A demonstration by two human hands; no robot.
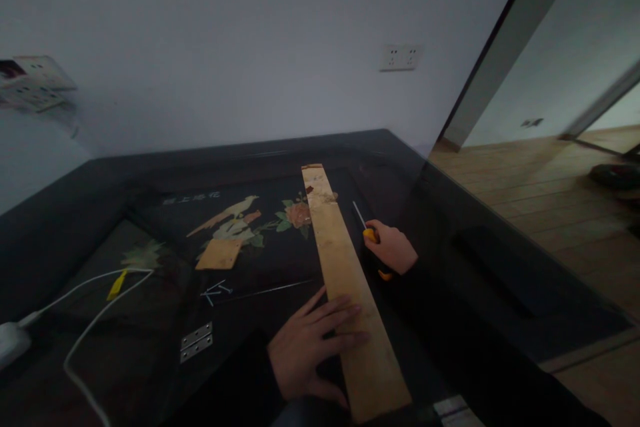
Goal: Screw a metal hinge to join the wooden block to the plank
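A long, narrow wooden board (345,253) lies lengthwise on the dark, glossy tabletop (280,333). My left hand (315,347) rests on the near half of the board, its fingers spread across the wood. To the right of the board, my right hand (391,247) is closed around the yellow and black handle of a screwdriver (360,217). The metal shaft points away from me, beside the board and apart from it. Left of my left hand lie a metal hinge (197,341), several screws (217,290) and a small square of wood (219,254).
A white cable (95,320) with a yellow tag (117,285) curves over the table's left side from a white plug-like block (13,343). The wall behind carries a socket plate (401,57). Another flat piece (457,410) lies at the near edge. Wooden floor (530,180) extends at right.
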